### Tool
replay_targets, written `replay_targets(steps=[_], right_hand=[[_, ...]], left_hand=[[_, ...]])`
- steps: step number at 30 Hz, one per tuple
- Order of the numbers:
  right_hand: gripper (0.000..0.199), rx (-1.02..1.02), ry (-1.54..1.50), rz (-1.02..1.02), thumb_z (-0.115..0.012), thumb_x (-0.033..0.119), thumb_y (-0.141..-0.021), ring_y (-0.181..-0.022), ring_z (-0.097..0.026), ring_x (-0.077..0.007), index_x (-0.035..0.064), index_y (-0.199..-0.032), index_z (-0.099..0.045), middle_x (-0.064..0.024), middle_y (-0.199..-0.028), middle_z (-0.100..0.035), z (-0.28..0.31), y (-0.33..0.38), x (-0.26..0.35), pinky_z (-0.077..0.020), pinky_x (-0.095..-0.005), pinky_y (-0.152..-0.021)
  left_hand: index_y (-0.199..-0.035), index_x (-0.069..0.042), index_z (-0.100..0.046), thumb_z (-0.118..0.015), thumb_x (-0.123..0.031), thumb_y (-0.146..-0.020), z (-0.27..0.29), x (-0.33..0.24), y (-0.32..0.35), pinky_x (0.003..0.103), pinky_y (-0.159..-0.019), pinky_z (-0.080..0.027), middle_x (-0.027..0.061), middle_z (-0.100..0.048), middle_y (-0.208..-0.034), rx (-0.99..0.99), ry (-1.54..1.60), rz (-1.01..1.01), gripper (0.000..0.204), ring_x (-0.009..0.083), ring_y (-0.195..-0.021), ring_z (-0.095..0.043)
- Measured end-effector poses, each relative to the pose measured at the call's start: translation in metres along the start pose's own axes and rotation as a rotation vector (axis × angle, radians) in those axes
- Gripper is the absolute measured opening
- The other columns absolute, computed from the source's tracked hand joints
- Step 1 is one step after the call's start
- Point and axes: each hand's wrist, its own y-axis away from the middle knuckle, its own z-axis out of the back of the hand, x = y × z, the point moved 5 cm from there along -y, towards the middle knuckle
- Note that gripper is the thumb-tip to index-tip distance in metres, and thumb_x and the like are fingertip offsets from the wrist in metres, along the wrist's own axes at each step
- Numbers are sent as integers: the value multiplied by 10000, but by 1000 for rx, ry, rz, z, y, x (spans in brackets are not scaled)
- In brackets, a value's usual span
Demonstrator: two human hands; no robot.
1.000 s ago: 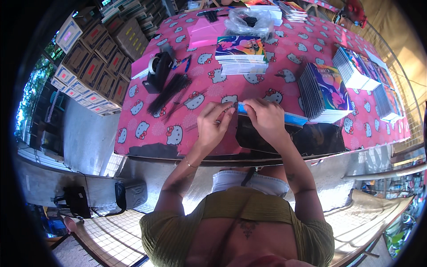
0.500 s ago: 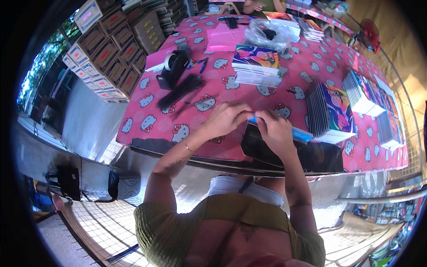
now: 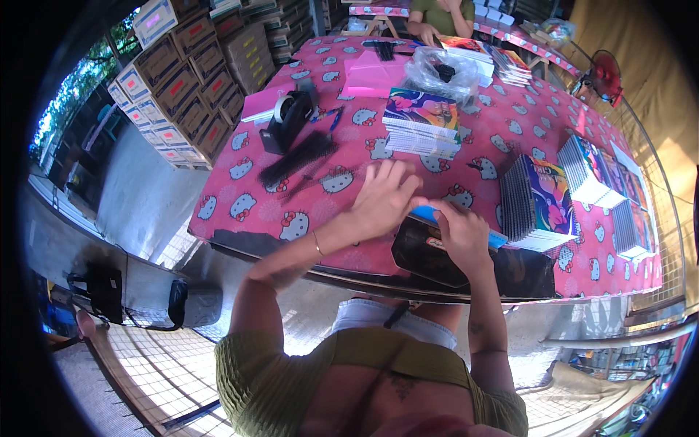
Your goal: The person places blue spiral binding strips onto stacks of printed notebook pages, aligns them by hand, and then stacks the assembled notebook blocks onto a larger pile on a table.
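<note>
Along the far side of the black block (image 3: 424, 258), my right hand (image 3: 466, 234) grasps the blue strip (image 3: 424, 212); my left hand (image 3: 384, 202) has half-curled fingers, any hold unclear. Steady right-thumb pressure should, I judge, best keep it straight.

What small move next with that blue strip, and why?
Perhaps lower the left hand onto the left end of the blue strip, to steady it: the right hand holds the strip, while the left looks raised and blurred beside that end.

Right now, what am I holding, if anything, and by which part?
Your right hand holds the blue strip near its left end; your left hand is blurred, so its hold can't be told.
</note>
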Motion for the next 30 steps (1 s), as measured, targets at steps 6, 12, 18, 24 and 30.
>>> replay_targets(steps=[6, 12, 18, 24, 30], right_hand=[[239, 23, -64, -53, -620, 136, -933, -810, -690, -355, 170, -1161, -684, -103, -989, -718, -1, -2, -3, -540, -464, -687], [308, -38, -5, 65, -646, 106, -903, -814, -698, -332, 156, -1205, -684, -85, -1021, -722, 16, 8, -2, -558, -443, -693], [215, 1, 28, 1, -665, 155, -911, -790, -705, -325, 153, -1122, -705, -80, -950, -735, 22, 22, -24, -558, -451, -672], [223, 45, -16, -16, -674, 196, -911, -790, -706, -342, 170, -1129, -712, -107, -958, -742, 25, 22, -30, -555, -459, -669], [363, 76, -12, -56, -706, 194, -894, -757, -706, -350, 176, -1250, -635, -111, -888, -741, 33, 24, -33, -553, -468, -658]], left_hand=[[-1543, -19, -357, -552, -498, -967, -59, -41, 81, 730, -1127, -147, 253, -282, -1614, 71, -64, 43, 774, 407, -1515, -247], [-1561, -16, -336, -573, -548, -945, -47, -25, 42, 718, -1139, -146, 239, -299, -1621, -16, -202, 78, 848, 377, -1523, -259], [-1532, 19, -366, -564, -590, -932, -20, -23, -7, 634, -1192, -155, 230, -337, -1606, -59, -306, 65, 878, 357, -1521, -285], [-1524, 58, -344, -535, -534, -971, -44, -43, 48, 620, -1197, -189, 269, -341, -1585, 38, -106, -197, 833, 406, -1511, -274], [-1499, 56, -386, -563, -483, -969, -64, -71, 68, 579, -1192, -235, 251, -384, -1568, 118, -68, -274, 777, 388, -1484, -335]])
